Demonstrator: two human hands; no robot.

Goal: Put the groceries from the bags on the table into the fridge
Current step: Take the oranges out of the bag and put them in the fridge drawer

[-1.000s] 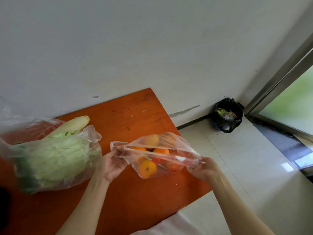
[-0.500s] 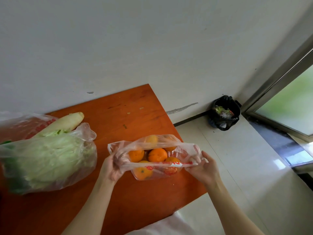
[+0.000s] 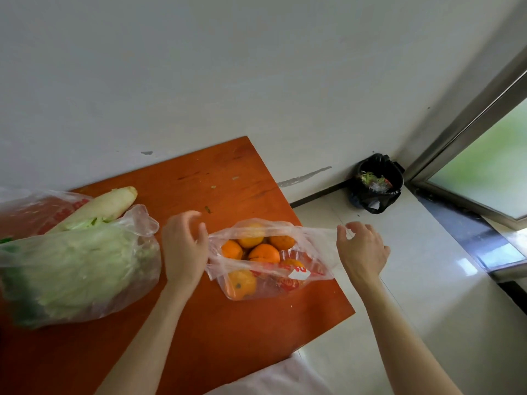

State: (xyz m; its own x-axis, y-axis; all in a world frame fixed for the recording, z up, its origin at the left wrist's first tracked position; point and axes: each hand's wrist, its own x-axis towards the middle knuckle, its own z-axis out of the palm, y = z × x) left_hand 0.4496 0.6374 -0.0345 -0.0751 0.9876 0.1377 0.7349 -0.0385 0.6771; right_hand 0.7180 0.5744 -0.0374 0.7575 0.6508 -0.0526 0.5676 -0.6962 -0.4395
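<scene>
Lying near the right edge of the orange-brown wooden surface (image 3: 199, 323), a clear thin plastic bag with red print (image 3: 285, 277) has its mouth spread open, and several round orange fruits (image 3: 263, 253) sit inside it. The left hand (image 3: 185, 249) pinches the bag's left rim between thumb and fingers, so its grip is closed on the plastic. The right hand (image 3: 362, 249) is at the bag's right rim; its fingers are curled and partly spread, and whether they actually clamp the film cannot be told. Further left on the surface lies a second clear plastic bag (image 3: 137, 223) holding a pale green leafy cabbage (image 3: 74, 269), with a long white radish (image 3: 105, 208) just behind it. On the pale tiled floor (image 3: 427, 295), in the corner, stands a small bin lined with black plastic (image 3: 376, 186).
</scene>
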